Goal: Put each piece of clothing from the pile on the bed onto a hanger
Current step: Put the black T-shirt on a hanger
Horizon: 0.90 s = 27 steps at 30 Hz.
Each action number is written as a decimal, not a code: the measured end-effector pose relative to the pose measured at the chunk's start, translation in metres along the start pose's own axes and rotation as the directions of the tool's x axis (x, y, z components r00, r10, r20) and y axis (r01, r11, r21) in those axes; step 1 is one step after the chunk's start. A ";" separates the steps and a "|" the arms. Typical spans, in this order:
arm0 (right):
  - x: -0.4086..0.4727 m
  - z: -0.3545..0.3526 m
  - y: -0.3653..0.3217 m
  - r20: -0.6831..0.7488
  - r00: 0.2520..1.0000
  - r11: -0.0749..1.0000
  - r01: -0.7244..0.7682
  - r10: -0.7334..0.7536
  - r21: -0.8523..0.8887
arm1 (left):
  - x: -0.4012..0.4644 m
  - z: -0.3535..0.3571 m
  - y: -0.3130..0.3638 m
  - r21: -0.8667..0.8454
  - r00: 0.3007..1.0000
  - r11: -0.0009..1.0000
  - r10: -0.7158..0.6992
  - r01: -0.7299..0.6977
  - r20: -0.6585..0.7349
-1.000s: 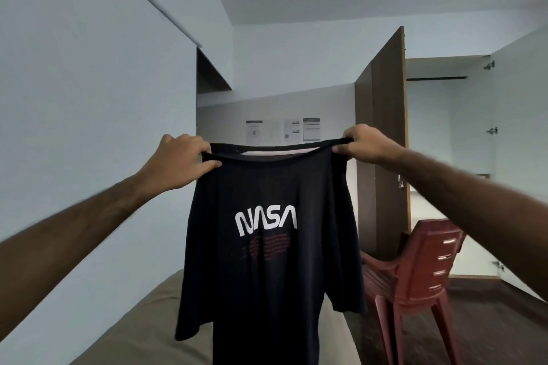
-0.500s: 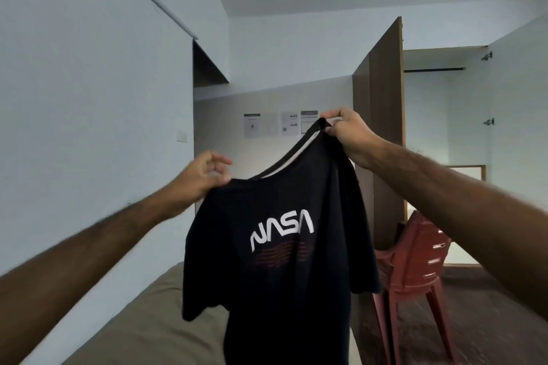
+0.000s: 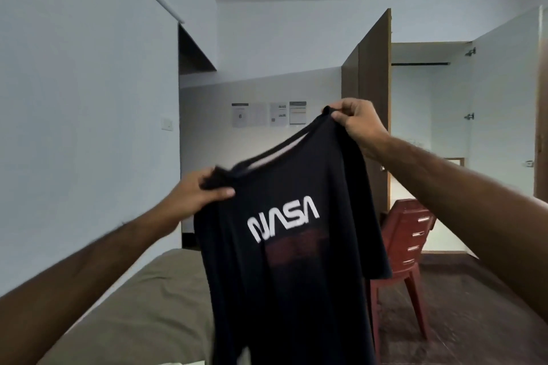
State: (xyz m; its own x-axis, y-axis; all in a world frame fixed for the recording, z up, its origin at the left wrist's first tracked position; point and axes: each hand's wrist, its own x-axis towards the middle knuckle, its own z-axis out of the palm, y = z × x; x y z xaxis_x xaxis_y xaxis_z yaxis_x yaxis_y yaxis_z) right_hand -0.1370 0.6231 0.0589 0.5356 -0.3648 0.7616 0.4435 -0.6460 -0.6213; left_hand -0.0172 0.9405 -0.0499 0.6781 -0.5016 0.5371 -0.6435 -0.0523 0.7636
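Dim, flat indoor light with a cool blue-grey cast on the pale walls [image 3: 83, 127] and ceiling. Brightest area is the open doorway [image 3: 415, 181] at right rear, daylight spilling in from there; a soft bright patch on the far wall behind the black NASA-print T-shirt [image 3: 290, 261]. No hard shadows, no glare. Shirt fabric reads nearly featureless black, red print under the white lettering smeared and low contrast. Motion blur on the left hand [image 3: 195, 195] and shirt shoulder there; right hand [image 3: 355, 121] sharper. Wide-angle distortion: wall rail and wardrobe edges bow and lean, forearms stretch large at the corners. Overall soft, compression mush on the olive bed sheet [image 3: 142, 305]. Wall papers unreadable.
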 end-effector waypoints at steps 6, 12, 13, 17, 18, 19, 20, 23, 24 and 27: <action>0.004 -0.001 -0.009 -0.265 0.958 0.982 0.060 -0.106 -0.178 | 0.035 -0.018 0.036 0.062 0.976 0.991 0.125 -0.115 -0.176; 0.006 -0.008 -0.029 -0.255 0.952 0.953 0.092 -0.169 -0.288 | 0.049 -0.078 0.082 0.478 0.926 0.851 0.335 -0.217 -0.176; 0.005 -0.009 -0.031 -0.260 0.949 0.943 0.090 -0.179 -0.321 | 0.047 -0.087 0.089 0.506 0.927 0.834 0.341 -0.220 -0.159; -0.005 -0.005 -0.044 -0.265 0.923 0.866 0.123 -0.280 -0.485 | 0.032 -0.109 0.114 0.491 0.932 0.824 0.357 -0.283 -0.063; -0.007 -0.005 -0.051 -0.244 0.916 0.826 0.142 -0.318 -0.545 | 0.027 -0.115 0.119 0.477 0.930 0.823 0.366 -0.308 -0.031; -0.009 -0.005 -0.058 -0.208 0.912 0.781 0.165 -0.353 -0.603 | 0.021 -0.123 0.124 0.462 0.929 0.825 0.369 -0.326 -0.005; -0.009 -0.007 -0.065 -0.163 0.911 0.741 0.193 -0.378 -0.643 | 0.016 -0.131 0.128 0.454 0.930 0.826 0.367 -0.334 0.018; -0.007 -0.014 -0.082 -0.001 0.919 0.722 0.309 -0.394 -0.619 | -0.001 -0.158 0.136 0.459 0.932 0.817 0.352 -0.349 0.083; -0.007 -0.016 -0.087 0.048 0.914 0.730 0.353 -0.404 -0.585 | -0.005 -0.164 0.137 0.457 0.927 0.811 0.359 -0.366 0.106; -0.010 -0.018 -0.100 0.133 0.925 0.839 0.379 -0.356 -0.389 | -0.012 -0.176 0.136 0.399 0.911 0.823 0.398 -0.405 0.105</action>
State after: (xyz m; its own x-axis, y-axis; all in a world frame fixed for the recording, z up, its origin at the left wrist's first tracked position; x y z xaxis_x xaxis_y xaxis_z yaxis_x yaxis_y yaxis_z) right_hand -0.1998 0.6796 0.1169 0.4334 -0.0183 0.9010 0.2954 -0.9417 -0.1612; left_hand -0.0507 1.0912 0.1104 0.3244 -0.5685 0.7560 -0.9458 -0.1837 0.2677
